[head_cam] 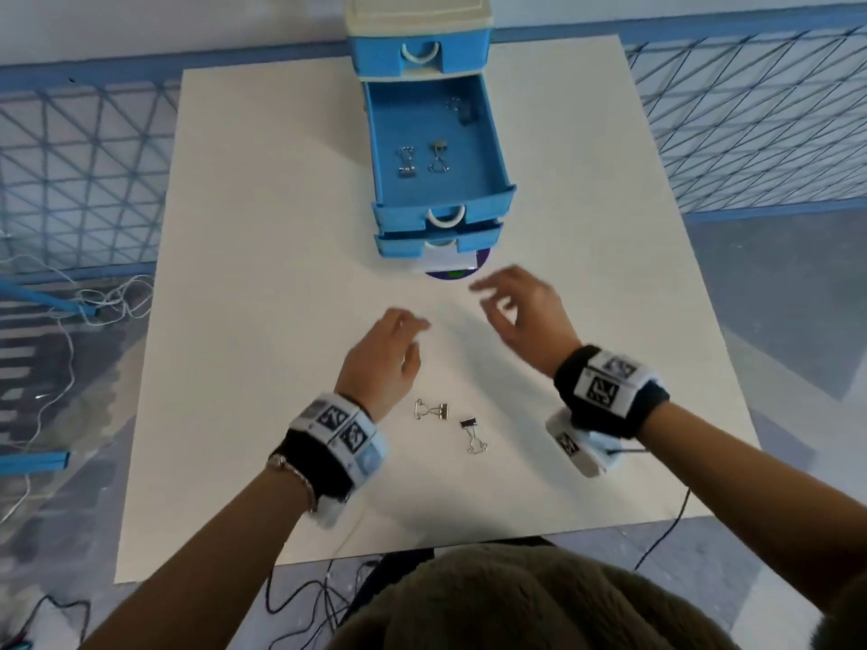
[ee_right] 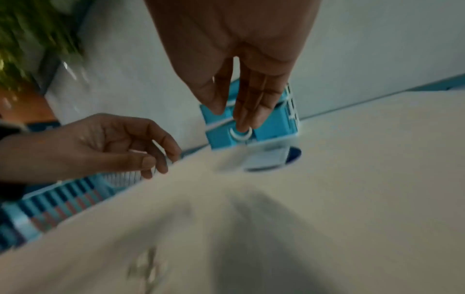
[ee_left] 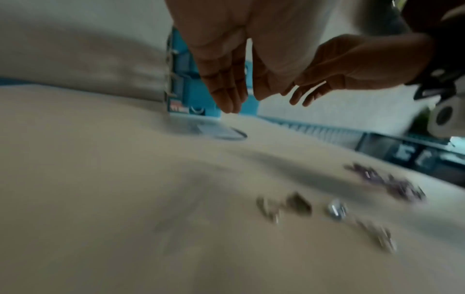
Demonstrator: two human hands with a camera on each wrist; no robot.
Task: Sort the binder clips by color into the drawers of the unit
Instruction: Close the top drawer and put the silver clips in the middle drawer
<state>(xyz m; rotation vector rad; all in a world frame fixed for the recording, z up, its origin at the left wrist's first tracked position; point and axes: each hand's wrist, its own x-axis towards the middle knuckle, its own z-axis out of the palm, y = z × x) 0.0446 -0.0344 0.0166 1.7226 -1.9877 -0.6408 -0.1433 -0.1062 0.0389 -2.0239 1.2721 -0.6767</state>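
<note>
The blue drawer unit (head_cam: pixel 420 53) stands at the table's far middle. Its middle drawer (head_cam: pixel 488 147) is pulled far out and holds a silver clip (head_cam: pixel 406 164), a gold clip (head_cam: pixel 438 154) and a dark clip (head_cam: pixel 463 112). The drawer below it (head_cam: pixel 399 246) juts out slightly. A gold binder clip (head_cam: pixel 434 410) and a black binder clip (head_cam: pixel 471 433) lie on the table near me. My left hand (head_cam: pixel 413 342) hovers just beyond the gold one, fingers relaxed and empty. My right hand (head_cam: pixel 492 302) hovers near the unit's front, fingers spread, holding nothing. Both wrist views are blurred.
The white table (head_cam: pixel 281 321) is ringed by a blue mesh fence (head_cam: pixel 84 157). A purple and white object (head_cam: pixel 452 269) lies under the lowest drawer's front. Cables (head_cam: pixel 94 302) trail on the floor at the left. My wrists carry marker bands.
</note>
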